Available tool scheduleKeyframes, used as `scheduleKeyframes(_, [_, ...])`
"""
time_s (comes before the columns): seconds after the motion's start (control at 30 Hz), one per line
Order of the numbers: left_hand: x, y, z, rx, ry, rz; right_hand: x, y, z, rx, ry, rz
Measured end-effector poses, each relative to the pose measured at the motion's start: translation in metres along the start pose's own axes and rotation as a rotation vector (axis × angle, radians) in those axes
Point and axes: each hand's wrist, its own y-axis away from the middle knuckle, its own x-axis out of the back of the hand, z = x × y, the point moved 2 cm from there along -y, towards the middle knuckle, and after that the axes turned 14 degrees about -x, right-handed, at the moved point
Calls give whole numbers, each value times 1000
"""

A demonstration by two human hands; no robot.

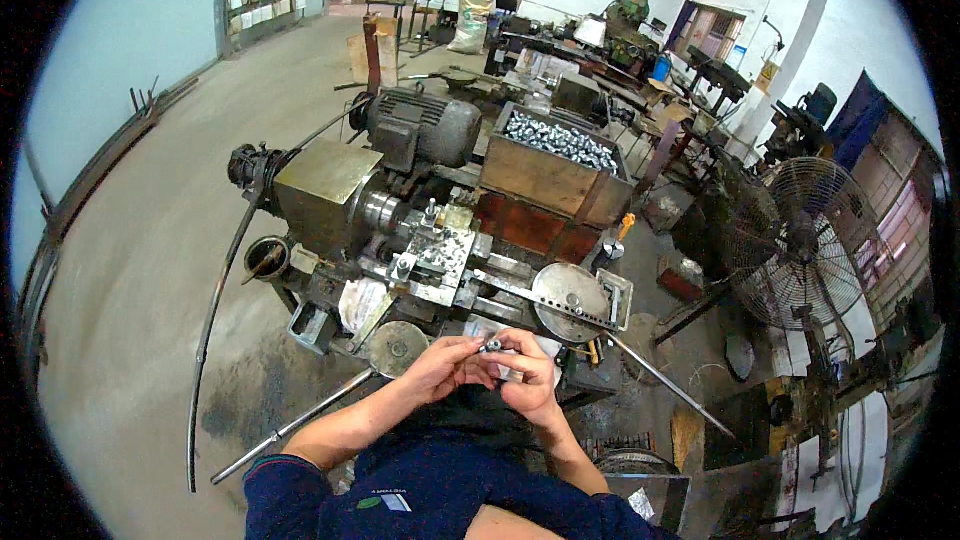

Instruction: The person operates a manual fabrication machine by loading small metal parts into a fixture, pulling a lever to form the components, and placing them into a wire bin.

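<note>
two bare hands meet close before the person's body, at the near side of the small lathe (322,178), with one small metal fitting (490,346) between them. the left hand (445,368) has thumb and fingertips gathered at the left end of this fitting; the right hand (530,377) bends its thumb and forefinger around the right end — which pads really press, i cannot tell, because the fingers cover a part. in my judgement, a light grip is best here, turning the piece slowly with the fingertips, so that a sharp edge is felt early; an oily surface could make it slip.

the fitting looks shiny, grey and rounded. many similar bright pieces (560,143) are heaped in a rectangular bin (540,177) on the far side, its wall brown and stained. silvery chips (445,248) lie scattered on the lathe — rough beside its smooth rails. the far electric motor (425,130) has a dark, ribbed body, and a flat, dull disc (398,348) is near, just left of the hands.
</note>
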Motion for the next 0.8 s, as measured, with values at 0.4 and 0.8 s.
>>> scheduleKeyframes(0.4, [17,-4,12,-305,-284,202,-18,-19,-2,-45,144,-102])
scheduleKeyframes(0.8, [30,2,95,-451,-802,271,-51,-108,-12,43,319,-482])
